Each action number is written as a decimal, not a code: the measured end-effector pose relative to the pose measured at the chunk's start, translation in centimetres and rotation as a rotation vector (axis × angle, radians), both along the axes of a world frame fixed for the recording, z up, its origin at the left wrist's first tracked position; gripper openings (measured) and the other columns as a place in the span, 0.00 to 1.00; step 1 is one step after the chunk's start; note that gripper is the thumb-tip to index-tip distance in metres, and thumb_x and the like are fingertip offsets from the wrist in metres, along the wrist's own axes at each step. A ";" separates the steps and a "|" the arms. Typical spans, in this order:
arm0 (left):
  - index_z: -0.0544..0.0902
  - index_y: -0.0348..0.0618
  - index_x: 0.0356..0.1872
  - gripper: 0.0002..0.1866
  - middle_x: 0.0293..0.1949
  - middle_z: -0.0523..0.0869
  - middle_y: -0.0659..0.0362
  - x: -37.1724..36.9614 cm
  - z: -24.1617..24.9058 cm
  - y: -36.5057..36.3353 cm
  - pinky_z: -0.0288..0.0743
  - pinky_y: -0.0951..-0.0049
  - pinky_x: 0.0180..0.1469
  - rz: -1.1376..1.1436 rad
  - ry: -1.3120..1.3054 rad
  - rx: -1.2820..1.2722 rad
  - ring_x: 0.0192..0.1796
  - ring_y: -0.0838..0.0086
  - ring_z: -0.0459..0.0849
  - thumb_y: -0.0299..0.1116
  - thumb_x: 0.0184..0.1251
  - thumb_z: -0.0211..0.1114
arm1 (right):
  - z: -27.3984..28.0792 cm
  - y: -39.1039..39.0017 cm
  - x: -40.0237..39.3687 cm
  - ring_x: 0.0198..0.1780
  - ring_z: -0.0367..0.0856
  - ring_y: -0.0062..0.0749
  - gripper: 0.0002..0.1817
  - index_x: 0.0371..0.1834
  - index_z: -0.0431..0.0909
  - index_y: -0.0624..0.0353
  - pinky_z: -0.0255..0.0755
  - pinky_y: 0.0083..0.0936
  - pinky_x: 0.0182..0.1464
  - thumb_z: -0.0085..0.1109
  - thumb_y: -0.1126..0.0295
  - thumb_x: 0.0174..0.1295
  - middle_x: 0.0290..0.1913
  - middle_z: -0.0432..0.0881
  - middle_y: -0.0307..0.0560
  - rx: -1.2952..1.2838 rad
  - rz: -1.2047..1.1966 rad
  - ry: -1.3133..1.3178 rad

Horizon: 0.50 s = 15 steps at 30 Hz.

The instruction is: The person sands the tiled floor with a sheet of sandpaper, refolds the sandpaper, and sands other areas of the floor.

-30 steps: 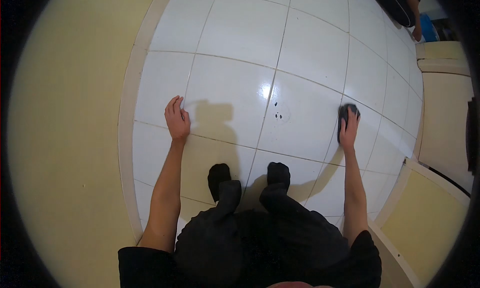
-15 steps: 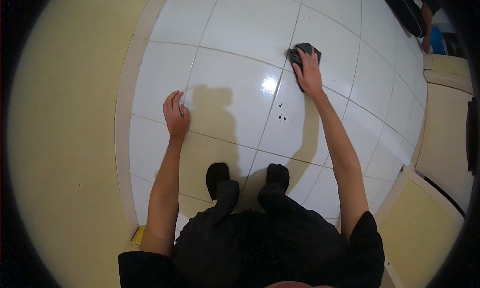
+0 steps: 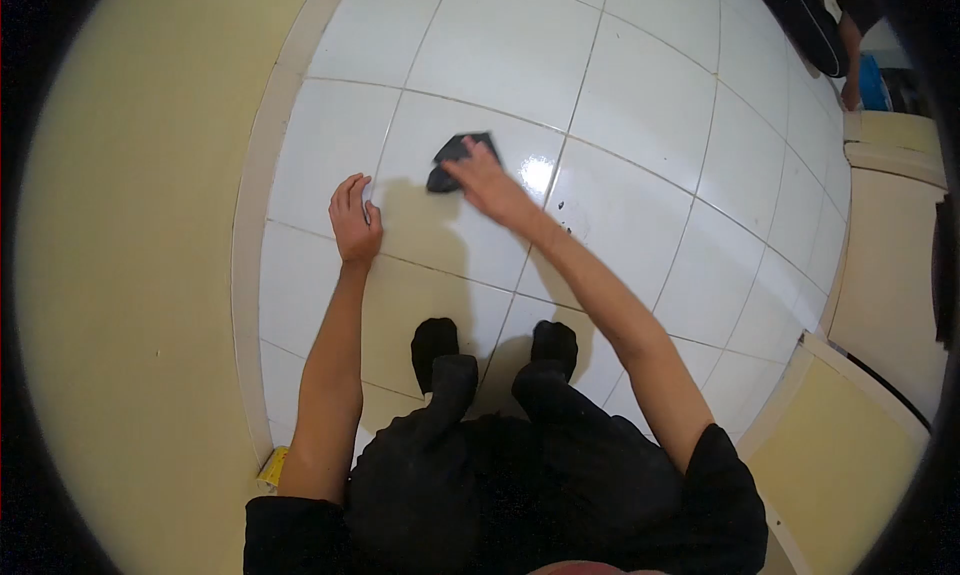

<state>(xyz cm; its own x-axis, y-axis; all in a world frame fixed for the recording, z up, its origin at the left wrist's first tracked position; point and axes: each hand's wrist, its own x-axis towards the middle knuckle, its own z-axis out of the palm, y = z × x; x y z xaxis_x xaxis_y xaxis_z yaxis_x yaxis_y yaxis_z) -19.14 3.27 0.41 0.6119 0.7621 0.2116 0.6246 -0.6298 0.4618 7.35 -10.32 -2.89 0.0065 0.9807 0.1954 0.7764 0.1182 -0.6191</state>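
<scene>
My right hand (image 3: pixel 487 187) presses down on a dark cloth (image 3: pixel 463 155) that lies bunched on the white tiled floor (image 3: pixel 640 105); its fingers are spread over the cloth. To the left, my left hand (image 3: pixel 355 220) is held with loosely curved fingers and a gap beside the thumb, nothing in it. Several small dark specks (image 3: pixel 562 206) show on the tiles to the right of my right hand, partly hidden by my right forearm.
A yellow wall (image 3: pixel 140 225) runs along the left, with a small yellow object (image 3: pixel 273 469) at its foot. At the top right, another person's arm (image 3: pixel 852 60) is near a blue container (image 3: pixel 875 82). Pale panels (image 3: pixel 830 415) border the right side.
My right hand has swept the dark cloth leftward and slightly nearer across the tiles. My left hand has barely moved.
</scene>
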 end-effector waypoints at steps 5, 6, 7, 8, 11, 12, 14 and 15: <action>0.78 0.45 0.67 0.25 0.68 0.78 0.53 0.0 0.2 0.0 0.66 0.52 0.74 -0.012 -0.023 0.019 0.71 0.53 0.73 0.22 0.67 0.58 | 0.5 -2.9 -6.5 0.81 0.63 0.65 0.30 0.71 0.74 0.64 0.50 0.57 0.86 0.63 0.77 0.63 0.69 0.79 0.59 0.084 0.145 0.187; 0.78 0.44 0.67 0.25 0.68 0.78 0.53 0.1 0.1 0.0 0.66 0.52 0.74 -0.011 -0.025 0.024 0.71 0.53 0.74 0.22 0.67 0.58 | 1.2 -3.3 -6.6 0.81 0.63 0.65 0.29 0.72 0.74 0.63 0.51 0.58 0.86 0.62 0.78 0.65 0.69 0.79 0.59 0.067 0.125 0.334; 0.78 0.44 0.67 0.25 0.68 0.78 0.53 0.1 0.1 -0.1 0.66 0.52 0.74 -0.013 -0.025 0.028 0.71 0.53 0.74 0.22 0.68 0.58 | 1.8 -3.6 -6.5 0.81 0.63 0.64 0.28 0.72 0.74 0.62 0.51 0.58 0.85 0.61 0.79 0.66 0.69 0.78 0.58 0.051 0.102 0.481; 0.79 0.44 0.67 0.25 0.68 0.78 0.53 0.0 0.1 -0.1 0.66 0.52 0.74 -0.016 -0.025 0.031 0.71 0.53 0.74 0.22 0.68 0.58 | 2.4 -3.8 -6.2 0.78 0.70 0.52 0.25 0.71 0.75 0.61 0.57 0.48 0.84 0.58 0.79 0.70 0.69 0.80 0.53 -0.041 0.028 0.610; 0.78 0.44 0.68 0.25 0.68 0.78 0.53 -0.1 0.0 -0.1 0.67 0.51 0.74 -0.031 -0.038 0.029 0.72 0.53 0.73 0.22 0.68 0.58 | 6.6 -5.9 -2.0 0.65 0.81 0.32 0.22 0.71 0.76 0.58 0.72 0.31 0.72 0.57 0.76 0.76 0.63 0.84 0.43 -0.385 -0.104 1.077; 0.78 0.44 0.68 0.25 0.69 0.78 0.53 0.0 -0.1 -0.1 0.66 0.51 0.74 -0.032 -0.041 0.026 0.72 0.53 0.73 0.22 0.69 0.57 | 7.9 -7.5 -0.3 0.61 0.80 0.28 0.21 0.69 0.77 0.62 0.73 0.27 0.67 0.59 0.71 0.75 0.60 0.86 0.43 -0.434 -0.153 1.217; 0.78 0.43 0.68 0.25 0.69 0.78 0.53 -0.1 0.0 -0.2 0.66 0.52 0.74 -0.028 -0.040 0.018 0.72 0.53 0.73 0.22 0.69 0.57 | 8.8 -12.2 3.5 0.58 0.82 0.28 0.28 0.72 0.76 0.63 0.76 0.27 0.64 0.61 0.62 0.72 0.61 0.86 0.45 -0.530 -0.336 1.333; 0.78 0.43 0.68 0.25 0.69 0.78 0.53 -0.1 0.1 -0.2 0.66 0.52 0.74 -0.028 -0.035 0.019 0.72 0.53 0.73 0.22 0.69 0.57 | 10.2 -14.8 5.3 0.58 0.83 0.28 0.29 0.72 0.76 0.65 0.76 0.28 0.64 0.63 0.62 0.70 0.60 0.86 0.47 -0.503 -0.379 1.377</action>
